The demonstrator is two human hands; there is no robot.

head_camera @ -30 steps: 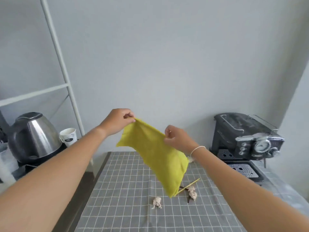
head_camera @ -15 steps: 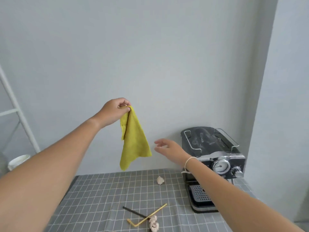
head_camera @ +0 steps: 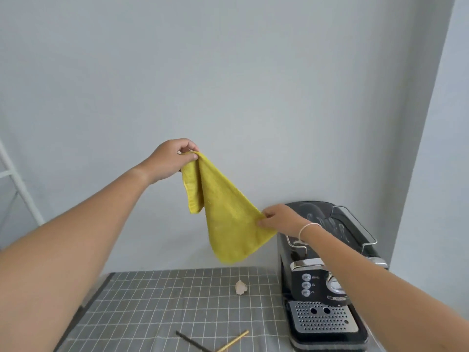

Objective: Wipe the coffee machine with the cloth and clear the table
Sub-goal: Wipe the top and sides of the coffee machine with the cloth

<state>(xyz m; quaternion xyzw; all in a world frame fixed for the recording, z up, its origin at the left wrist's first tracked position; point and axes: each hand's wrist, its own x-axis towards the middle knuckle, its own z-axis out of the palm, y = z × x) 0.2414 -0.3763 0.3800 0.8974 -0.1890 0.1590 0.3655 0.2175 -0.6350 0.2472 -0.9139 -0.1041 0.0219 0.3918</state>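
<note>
A yellow cloth [head_camera: 225, 214] hangs in the air above the table, stretched between both hands. My left hand [head_camera: 170, 161] pinches its top corner, raised high at centre. My right hand [head_camera: 281, 219] pinches the cloth's right corner, just left of the coffee machine's top. The black and silver coffee machine [head_camera: 322, 280] stands at the right on the table, partly crossed by my right forearm. A crumpled paper scrap [head_camera: 240, 287], a black stick [head_camera: 190, 341] and a yellow stick [head_camera: 232, 341] lie on the grey checked tablecloth [head_camera: 152, 308].
A grey wall runs behind the table, with a corner close to the right of the machine. A white ladder-like frame [head_camera: 17, 184] leans at the far left. The table's dark left edge [head_camera: 94, 298] shows beside my left forearm.
My right hand has reached the cloth and taken hold of its right corner, pulling it out toward the machine. The view has swung right and closer to the machine.
</note>
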